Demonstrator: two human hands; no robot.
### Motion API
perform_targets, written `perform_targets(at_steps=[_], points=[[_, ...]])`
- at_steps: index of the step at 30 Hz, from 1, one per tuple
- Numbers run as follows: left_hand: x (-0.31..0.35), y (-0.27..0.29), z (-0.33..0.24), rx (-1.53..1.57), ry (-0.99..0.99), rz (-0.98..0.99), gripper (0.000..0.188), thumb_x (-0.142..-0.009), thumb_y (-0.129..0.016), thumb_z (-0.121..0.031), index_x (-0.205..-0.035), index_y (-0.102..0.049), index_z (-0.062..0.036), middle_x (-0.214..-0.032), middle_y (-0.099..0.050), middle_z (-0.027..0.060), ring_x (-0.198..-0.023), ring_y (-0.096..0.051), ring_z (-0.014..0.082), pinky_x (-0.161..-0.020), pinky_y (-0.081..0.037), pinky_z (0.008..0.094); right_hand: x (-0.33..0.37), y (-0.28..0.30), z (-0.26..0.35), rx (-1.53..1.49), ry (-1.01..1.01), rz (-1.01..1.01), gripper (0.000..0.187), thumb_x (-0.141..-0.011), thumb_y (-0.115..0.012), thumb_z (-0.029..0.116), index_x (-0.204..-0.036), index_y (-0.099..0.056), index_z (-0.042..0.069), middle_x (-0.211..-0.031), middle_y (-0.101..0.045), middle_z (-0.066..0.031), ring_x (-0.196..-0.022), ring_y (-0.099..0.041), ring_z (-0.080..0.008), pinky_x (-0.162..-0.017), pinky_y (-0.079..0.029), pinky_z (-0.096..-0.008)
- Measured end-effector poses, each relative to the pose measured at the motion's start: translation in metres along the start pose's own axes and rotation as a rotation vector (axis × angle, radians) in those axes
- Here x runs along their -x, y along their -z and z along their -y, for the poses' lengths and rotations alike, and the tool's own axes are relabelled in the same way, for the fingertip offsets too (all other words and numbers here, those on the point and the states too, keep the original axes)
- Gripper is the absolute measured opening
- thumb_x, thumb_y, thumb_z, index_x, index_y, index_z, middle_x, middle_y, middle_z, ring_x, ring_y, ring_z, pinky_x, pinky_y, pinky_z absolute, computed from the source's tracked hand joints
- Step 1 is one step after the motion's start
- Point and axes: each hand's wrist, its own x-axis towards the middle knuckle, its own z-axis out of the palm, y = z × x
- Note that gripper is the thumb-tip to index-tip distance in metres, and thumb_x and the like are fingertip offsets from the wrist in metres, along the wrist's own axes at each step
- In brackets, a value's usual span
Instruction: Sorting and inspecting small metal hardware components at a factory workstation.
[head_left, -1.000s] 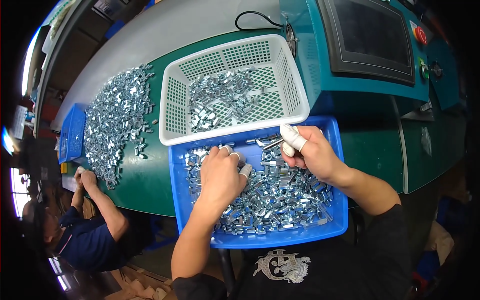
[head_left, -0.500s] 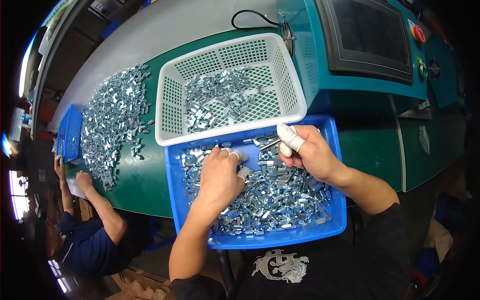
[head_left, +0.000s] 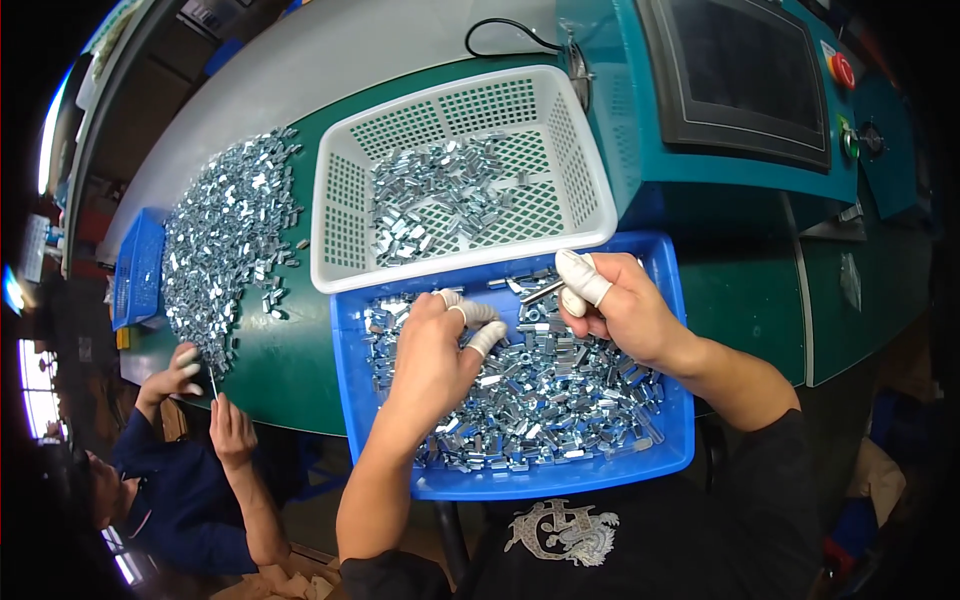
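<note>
A blue tray (head_left: 682, 400) in front of me holds a heap of small silvery hex coupling nuts (head_left: 560, 400). My left hand (head_left: 435, 350) is over the tray's left part, its capped fingers and thumb drawn together; anything between the tips is hidden. My right hand (head_left: 635, 310), also with white finger cots, pinches a slim metal rod (head_left: 543, 292) above the tray's far right side. The rod points left toward my other hand, and its right end is hidden by the fingers.
A white mesh basket (head_left: 460, 272) with more nuts stands just beyond the tray. A teal machine with a dark screen (head_left: 745, 75) is at the right. On the green tabletop (head_left: 290, 370), a nut pile (head_left: 225, 230) spreads leftward, near a small blue basket (head_left: 138, 270) and a co-worker's hands (head_left: 232, 432).
My left hand has shifted slightly left, its fingers rising from the nuts. My right hand with the rod stays nearly still. The co-worker's hands have left the small basket and come together by the pile.
</note>
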Motion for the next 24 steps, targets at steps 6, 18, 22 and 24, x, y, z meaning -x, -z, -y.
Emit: perform_targets(at_steps=[6,18,22,24], points=[[0.005,0.006,-0.013,0.99,0.214,-0.148,0.017,-0.08,-0.067,0.001,-0.096,-0.061,0.0013,-0.085,-0.064,0.0044,-0.078,-0.059,0.0084,-0.072,-0.048,0.0212,0.001,-0.002,-0.003,0.109,0.043,-0.028,0.041,-0.097,-0.039,0.032,-0.065,-0.048,0.009,-0.055,-0.049,0.0012,-0.046,-0.036,-0.0031,-0.044,-0.029,-0.0193],[0.009,-0.005,-0.016,1.118,0.279,0.066,0.018,-0.082,-0.065,-0.001,-0.1,-0.062,0.0007,-0.094,-0.065,0.0092,-0.087,-0.064,0.0161,-0.075,-0.052,0.0267,0.01,-0.011,-0.008,0.277,0.268,-0.061,0.035,-0.096,-0.044,0.03,-0.071,-0.051,0.006,-0.058,-0.051,0.0013,-0.048,-0.037,-0.0022,-0.044,-0.029,-0.0191],[0.009,-0.002,-0.017,1.347,0.327,0.131,0.018,-0.082,-0.064,0.0,-0.1,-0.062,0.001,-0.095,-0.065,0.0099,-0.088,-0.064,0.0164,-0.076,-0.052,0.0276,0.011,-0.011,-0.01,0.331,0.406,-0.059,0.034,-0.096,-0.045,0.031,-0.076,-0.053,0.004,-0.06,-0.052,0.0007,-0.049,-0.038,-0.0023,-0.045,-0.029,-0.0187],[0.012,-0.012,-0.018,1.234,0.259,0.005,0.018,-0.082,-0.064,0.001,-0.1,-0.062,0.0011,-0.096,-0.065,0.0099,-0.088,-0.063,0.0161,-0.077,-0.052,0.0277,0.012,-0.015,-0.006,0.281,0.311,-0.058,0.035,-0.096,-0.044,0.032,-0.078,-0.054,0.004,-0.06,-0.053,0.0001,-0.048,-0.038,-0.0024,-0.044,-0.029,-0.0182]])
